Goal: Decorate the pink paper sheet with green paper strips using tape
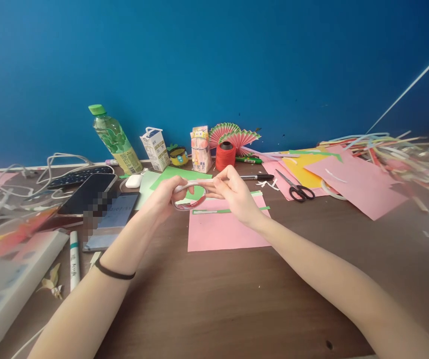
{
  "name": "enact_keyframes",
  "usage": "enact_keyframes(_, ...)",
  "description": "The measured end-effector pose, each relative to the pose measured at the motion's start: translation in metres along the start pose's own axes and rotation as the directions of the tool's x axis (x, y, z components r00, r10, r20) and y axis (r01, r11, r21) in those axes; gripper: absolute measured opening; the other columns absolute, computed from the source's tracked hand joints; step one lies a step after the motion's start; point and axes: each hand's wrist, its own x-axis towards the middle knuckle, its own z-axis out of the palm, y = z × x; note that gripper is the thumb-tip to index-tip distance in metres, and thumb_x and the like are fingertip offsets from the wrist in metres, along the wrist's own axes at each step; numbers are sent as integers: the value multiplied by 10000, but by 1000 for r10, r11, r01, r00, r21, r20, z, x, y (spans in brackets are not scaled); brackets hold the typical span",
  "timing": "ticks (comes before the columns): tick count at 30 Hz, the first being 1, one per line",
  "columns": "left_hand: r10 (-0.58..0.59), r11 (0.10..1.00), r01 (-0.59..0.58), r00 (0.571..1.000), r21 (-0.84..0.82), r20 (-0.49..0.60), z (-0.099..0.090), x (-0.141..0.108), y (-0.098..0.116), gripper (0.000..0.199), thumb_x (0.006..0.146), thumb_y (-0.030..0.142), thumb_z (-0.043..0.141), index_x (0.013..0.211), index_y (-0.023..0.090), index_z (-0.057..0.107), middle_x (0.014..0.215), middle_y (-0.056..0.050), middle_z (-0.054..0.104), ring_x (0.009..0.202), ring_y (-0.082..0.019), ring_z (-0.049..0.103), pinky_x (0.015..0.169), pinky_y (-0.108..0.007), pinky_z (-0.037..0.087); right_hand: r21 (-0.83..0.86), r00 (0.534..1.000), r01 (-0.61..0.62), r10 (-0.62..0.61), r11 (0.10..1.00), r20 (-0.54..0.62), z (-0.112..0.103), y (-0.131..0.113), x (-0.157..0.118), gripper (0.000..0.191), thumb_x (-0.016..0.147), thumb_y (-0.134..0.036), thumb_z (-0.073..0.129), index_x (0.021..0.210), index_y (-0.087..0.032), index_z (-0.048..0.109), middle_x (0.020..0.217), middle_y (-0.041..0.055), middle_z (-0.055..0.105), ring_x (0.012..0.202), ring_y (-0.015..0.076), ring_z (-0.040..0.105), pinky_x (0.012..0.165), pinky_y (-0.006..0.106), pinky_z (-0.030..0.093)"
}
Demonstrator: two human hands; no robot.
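Note:
My left hand (167, 195) grips a roll of tape (189, 205), held up over the desk with its ring facing me. Close beside it on the right, my right hand (233, 192) pinches the end of a strip of tape (199, 183) drawn from the top of the roll. Below and behind the hands lies a pink sheet (229, 232) with a green-edged strip (214, 211) across its upper part. A green sheet (173, 174) is just beyond the roll.
Black-handled scissors (301, 192), a black marker (257, 177) and pink paper (360, 184) lie to the right. A bottle (115, 139), cartons (155, 149) and red thread (225, 157) stand along the blue wall. Phones (87, 194), cables and a white marker (74, 259) are left.

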Motion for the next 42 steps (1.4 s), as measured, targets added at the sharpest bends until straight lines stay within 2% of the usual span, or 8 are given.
enact_keyframes(13,23,997,-22,1000,-79,5,-3,5,-5,187,654,253,420,490,180,470,379,59,138,408,-87,133,451,-271,170,178,1000,-10,9,984,8,-4,4,5,241,852,-387,468,740,-240,313,885,0,648,928,165,634,866,391,462)
enact_keyframes(17,91,978,-70,991,197,-102,-10,3,1,206,686,303,411,527,183,466,419,52,186,415,-89,171,452,-265,172,67,999,39,-39,997,-2,-11,1,9,204,839,-370,495,741,-235,378,804,-12,650,886,158,629,854,362,446)
enact_keyframes(22,-10,639,1,1000,769,6,-24,-8,20,203,652,321,450,540,185,553,456,23,406,448,-111,353,454,-257,227,-26,997,52,-54,998,-59,-23,-3,13,163,798,-351,552,754,-204,499,746,-6,668,814,148,630,816,311,438)
enact_keyframes(28,-323,291,57,946,955,41,-31,-14,20,247,617,406,524,491,201,581,507,-11,578,468,-146,476,460,-261,276,-120,993,11,-25,993,-118,-31,-6,15,185,729,-356,630,698,-176,603,704,9,673,727,129,605,757,274,433)
enact_keyframes(31,-342,307,52,938,950,60,-31,-10,16,312,614,499,549,536,201,593,520,-21,591,484,-160,511,462,-259,303,-160,993,-49,31,986,-115,-35,-5,14,183,702,-350,651,698,-168,642,729,15,675,748,134,593,769,280,417)
enact_keyframes(34,-128,288,70,991,955,-34,-31,-6,15,353,675,529,494,616,198,603,552,-30,608,542,-187,549,498,-267,342,-217,990,-93,68,972,-120,-40,-4,13,191,676,-357,667,691,-167,668,728,8,661,755,135,569,788,288,392)
enact_keyframes(37,124,472,-82,992,878,26,-26,-4,17,315,759,451,432,770,197,619,730,-25,662,680,-181,591,598,-262,408,-253,987,-123,92,960,-132,-43,-4,13,206,657,-373,678,688,-169,681,707,-1,641,746,134,546,783,290,381)
enact_keyframes(42,209,718,-270,963,642,171,-9,-8,17,334,800,434,410,861,186,626,884,-24,669,812,-167,602,686,-251,446,-294,988,-141,114,945,-109,-43,-8,11,203,653,-365,676,704,-168,688,713,3,640,747,136,535,764,289,381)
